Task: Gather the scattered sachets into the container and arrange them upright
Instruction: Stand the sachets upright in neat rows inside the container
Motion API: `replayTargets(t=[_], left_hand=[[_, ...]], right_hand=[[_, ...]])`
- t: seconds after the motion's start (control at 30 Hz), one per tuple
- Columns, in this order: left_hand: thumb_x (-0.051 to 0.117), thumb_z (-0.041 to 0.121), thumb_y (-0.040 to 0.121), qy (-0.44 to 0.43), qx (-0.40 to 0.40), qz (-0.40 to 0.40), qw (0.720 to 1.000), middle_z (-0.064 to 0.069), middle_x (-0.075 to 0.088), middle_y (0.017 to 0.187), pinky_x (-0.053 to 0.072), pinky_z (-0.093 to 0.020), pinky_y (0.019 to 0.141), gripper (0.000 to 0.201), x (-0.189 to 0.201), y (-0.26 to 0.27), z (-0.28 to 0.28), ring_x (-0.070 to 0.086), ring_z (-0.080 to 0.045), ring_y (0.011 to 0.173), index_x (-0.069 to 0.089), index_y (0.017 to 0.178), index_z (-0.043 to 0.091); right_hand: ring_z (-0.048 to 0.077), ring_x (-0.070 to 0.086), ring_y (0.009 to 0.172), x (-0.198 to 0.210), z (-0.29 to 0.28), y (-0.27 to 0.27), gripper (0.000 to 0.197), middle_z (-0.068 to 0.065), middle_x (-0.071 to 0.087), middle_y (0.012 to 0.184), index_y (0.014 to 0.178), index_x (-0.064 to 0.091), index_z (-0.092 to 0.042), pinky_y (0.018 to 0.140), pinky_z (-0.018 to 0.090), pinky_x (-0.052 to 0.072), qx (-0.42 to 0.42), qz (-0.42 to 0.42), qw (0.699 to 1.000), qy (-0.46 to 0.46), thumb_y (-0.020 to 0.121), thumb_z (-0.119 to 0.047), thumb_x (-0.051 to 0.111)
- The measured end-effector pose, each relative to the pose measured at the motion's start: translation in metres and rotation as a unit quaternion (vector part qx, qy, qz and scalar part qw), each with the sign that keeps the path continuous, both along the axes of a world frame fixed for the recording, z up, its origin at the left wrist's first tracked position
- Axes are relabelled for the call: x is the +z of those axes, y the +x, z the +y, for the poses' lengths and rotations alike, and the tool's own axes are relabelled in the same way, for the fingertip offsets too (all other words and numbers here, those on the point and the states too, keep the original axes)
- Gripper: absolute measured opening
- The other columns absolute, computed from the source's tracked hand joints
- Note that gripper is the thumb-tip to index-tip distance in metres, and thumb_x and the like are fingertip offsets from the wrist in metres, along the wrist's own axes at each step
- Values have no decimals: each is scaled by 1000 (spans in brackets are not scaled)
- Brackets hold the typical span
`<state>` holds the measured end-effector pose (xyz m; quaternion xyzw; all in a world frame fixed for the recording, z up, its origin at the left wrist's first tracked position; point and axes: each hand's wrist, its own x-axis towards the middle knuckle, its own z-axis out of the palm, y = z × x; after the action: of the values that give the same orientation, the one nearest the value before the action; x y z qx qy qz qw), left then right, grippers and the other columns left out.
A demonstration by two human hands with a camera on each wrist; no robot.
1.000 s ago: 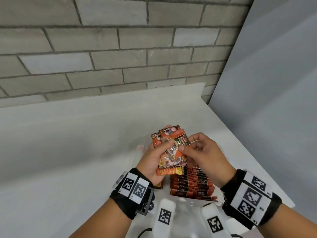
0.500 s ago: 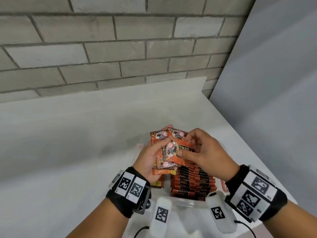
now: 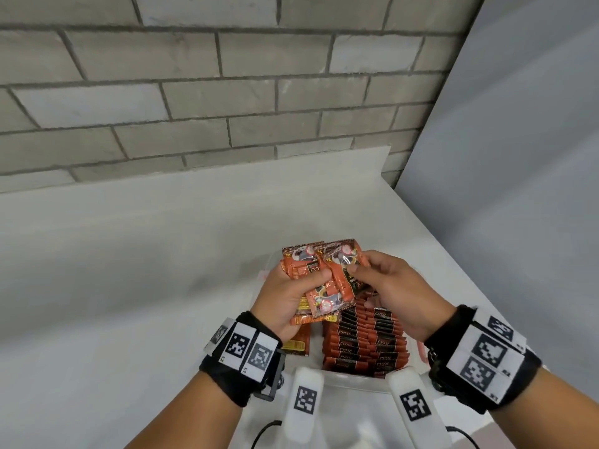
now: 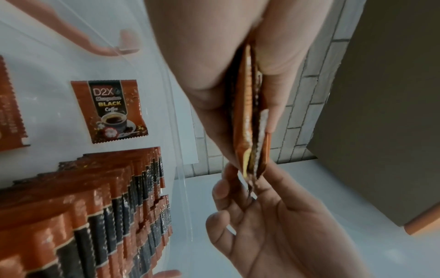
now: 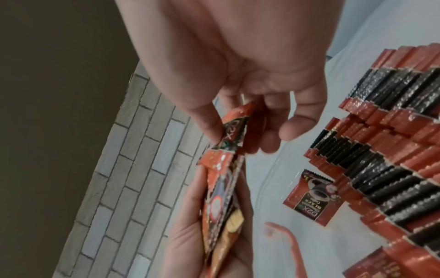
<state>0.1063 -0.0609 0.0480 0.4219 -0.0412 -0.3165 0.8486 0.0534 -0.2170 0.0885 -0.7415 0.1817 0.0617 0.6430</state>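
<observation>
Left hand (image 3: 285, 296) grips a fanned bundle of sachets (image 3: 321, 280) above the clear container (image 3: 363, 379); right hand (image 3: 393, 293) fingers pinch the top sachet's upper edge, packed upright rows (image 3: 364, 341) directly beneath, nearer the right hand.

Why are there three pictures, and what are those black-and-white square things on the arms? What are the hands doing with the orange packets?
No machine here, just a person wearing cameras. One sits on the head and looks down; one on each wrist looks along the fingers. The checkered squares are marker tags on black wristbands. The left hand grips a small bunch of orange coffee sachets, and the right hand pinches one of them. Below, on the white table, a clear plastic container holds a row of sachets standing on edge and one loose sachet lying flat.
</observation>
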Motion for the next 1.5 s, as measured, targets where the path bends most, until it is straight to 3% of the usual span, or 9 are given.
replayTargets(t=[0.1,0.23,0.37,0.7,0.8,1.07,1.27,1.37,1.5], left_hand=[[65,5,78,13,-4,14,1000,-22,67,108,57,-40,78,44,2,1,3,68,-31,92,57,120,0],[55,4,71,-11,-33,46,998,-20,69,100,57,-42,74,42,3,4,8,69,-32,86,57,113,3],[66,-4,73,1,-18,13,1000,-20,70,101,58,-40,71,39,3,1,8,69,-32,89,59,111,2],[49,-4,82,-5,-13,46,999,-17,69,101,58,-39,70,31,1,1,10,68,-30,91,56,111,3],[58,-4,74,2,-3,18,1000,-15,71,97,59,-38,67,33,3,0,10,70,-29,88,60,107,4],[64,10,81,11,1,29,1000,-21,66,106,56,-43,76,35,1,1,10,67,-32,91,58,115,2],[59,17,76,6,-9,97,995,-25,64,105,47,-51,85,46,0,3,13,63,-34,87,53,119,2],[68,10,72,46,-6,66,997,-29,62,113,49,-51,85,52,-1,3,11,64,-36,90,53,121,0],[70,6,75,75,-33,-8,997,-20,69,100,56,-41,76,25,-2,1,6,68,-31,85,66,100,6]], right_hand=[[16,65,77,3,-1,2,8,8,71,94,93,63,-12,64,29,50,-40,10,998,54,93,-17,57],[23,67,76,6,-6,3,6,12,71,90,89,56,-10,65,31,57,-89,21,992,85,92,-15,58],[24,69,71,7,-7,-2,8,12,70,92,92,52,-10,63,33,57,-79,38,992,90,91,-14,59],[18,71,77,11,-5,-3,16,11,72,97,108,56,-8,61,29,58,-67,-28,991,112,93,-6,54],[17,70,76,10,-4,-3,16,12,70,100,109,55,-9,59,30,57,-65,-16,990,124,93,-7,54],[25,70,81,6,-2,-4,21,17,70,103,112,55,-9,70,37,60,-38,-1,991,130,91,-6,57],[17,67,79,10,-12,-1,20,9,70,96,110,58,-6,67,33,58,-69,-62,977,190,92,-3,50],[17,67,80,9,-12,0,22,9,69,98,112,58,-5,68,34,58,-70,-58,977,195,92,-2,50],[22,69,83,7,-8,-1,19,16,70,106,111,57,-6,74,38,59,-48,-16,988,145,92,-5,54]])
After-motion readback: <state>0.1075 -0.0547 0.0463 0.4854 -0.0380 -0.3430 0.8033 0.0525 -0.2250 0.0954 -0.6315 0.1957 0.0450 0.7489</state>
